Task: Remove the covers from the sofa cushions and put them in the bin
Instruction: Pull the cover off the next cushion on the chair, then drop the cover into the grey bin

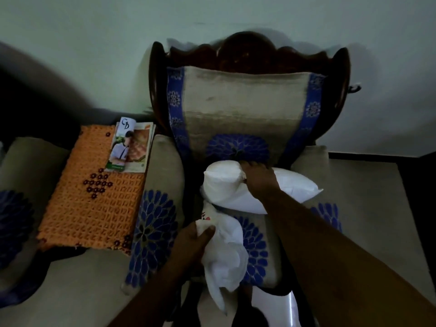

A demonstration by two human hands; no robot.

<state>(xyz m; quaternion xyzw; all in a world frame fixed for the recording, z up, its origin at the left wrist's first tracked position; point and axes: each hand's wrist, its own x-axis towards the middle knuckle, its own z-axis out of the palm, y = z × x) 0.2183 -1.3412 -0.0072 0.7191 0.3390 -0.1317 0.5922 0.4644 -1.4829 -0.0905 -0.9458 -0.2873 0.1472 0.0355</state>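
White cover, nearly stripped, trailing off the armchair seat, bunched in left hand fingers. Bare cushion on that seat, gripped by right hand. No bin in sight; binning left.

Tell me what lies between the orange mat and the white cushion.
Head view: the chair's padded armrest with its blue flower print lies between the orange mat and white cushion.
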